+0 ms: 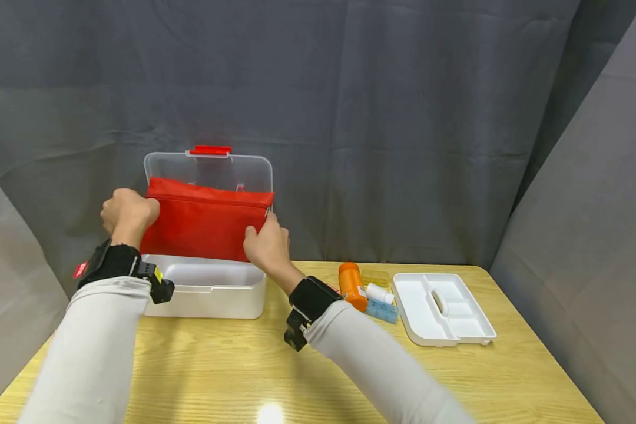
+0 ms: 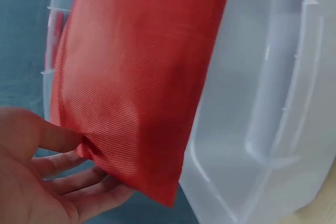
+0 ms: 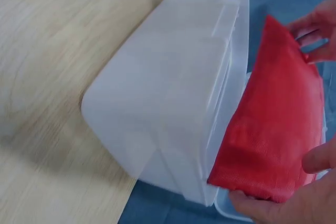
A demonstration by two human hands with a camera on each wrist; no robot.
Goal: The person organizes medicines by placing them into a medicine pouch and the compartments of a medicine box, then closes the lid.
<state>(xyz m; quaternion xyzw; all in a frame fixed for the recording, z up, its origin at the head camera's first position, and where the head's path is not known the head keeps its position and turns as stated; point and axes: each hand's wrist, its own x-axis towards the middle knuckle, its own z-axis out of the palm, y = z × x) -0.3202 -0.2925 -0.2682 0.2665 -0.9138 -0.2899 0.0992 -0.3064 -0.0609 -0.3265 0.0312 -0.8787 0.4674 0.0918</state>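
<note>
A red zippered pouch (image 1: 204, 227) is held upright between both hands, over the white plastic box (image 1: 206, 300). My left hand (image 1: 129, 213) pinches its left end, thumb on the near face and fingers behind, as the left wrist view shows. At the other end, by the zip pull, my right hand (image 1: 269, 244) grips the pouch between thumb and fingers. The pouch's lower edge hangs at the box's opening. Behind it stands the box's clear lid (image 1: 209, 168), raised, with a red latch on top. In the left wrist view the visible box interior (image 2: 236, 93) is bare.
Right of the box lie an orange pill bottle (image 1: 353, 287), a small white bottle (image 1: 379, 293) and a blue pill organizer (image 1: 382, 310). Further right, a white divided tray (image 1: 444, 309) with a handle lies on the wooden table (image 1: 233, 365). A grey curtain (image 1: 403, 129) hangs behind.
</note>
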